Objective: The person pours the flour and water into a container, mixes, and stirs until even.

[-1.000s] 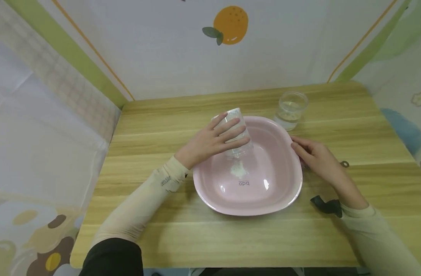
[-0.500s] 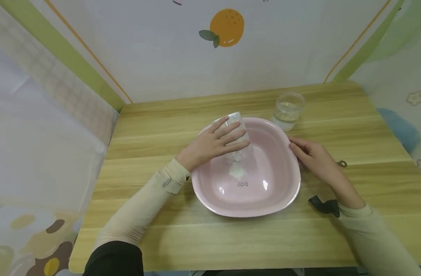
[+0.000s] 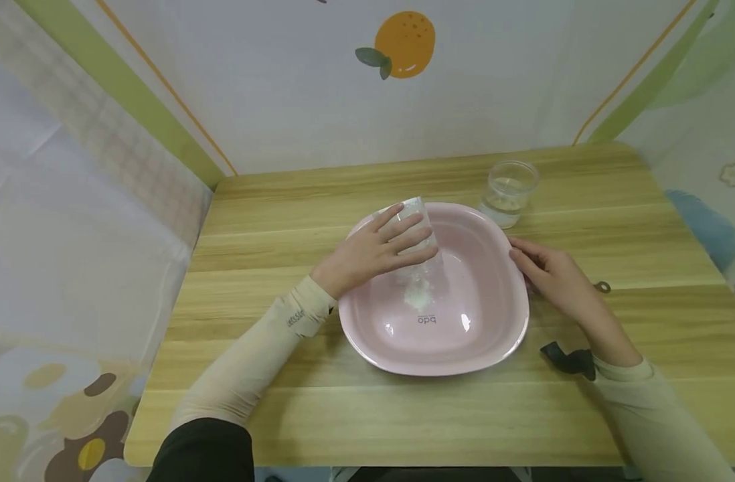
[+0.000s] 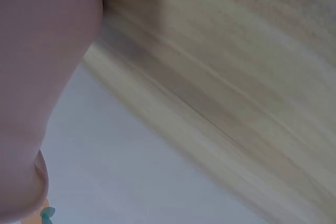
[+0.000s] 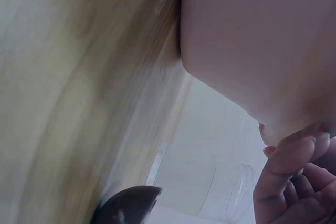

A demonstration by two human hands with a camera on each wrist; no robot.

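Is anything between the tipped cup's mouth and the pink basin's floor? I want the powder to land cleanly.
Nothing visible stands in the way. The left hand grips the clear cup, tilted mouth-down over the pink basin; only a small heap of white powder lies below it. The right hand holds the rim off to the side.

Counted on one wooden table (image 3: 271, 415): one pink basin (image 3: 494, 321), holding one small heap of white powder (image 3: 417, 294); two clear cups (one upturned cup (image 3: 417, 217) over the basin, one upright cup (image 3: 507, 194) just beyond the rim); two hands, the left hand (image 3: 373, 251) and the right hand (image 3: 548, 271); one small black object (image 3: 563, 358) and one small dark ring (image 3: 602, 287) near the right wrist.
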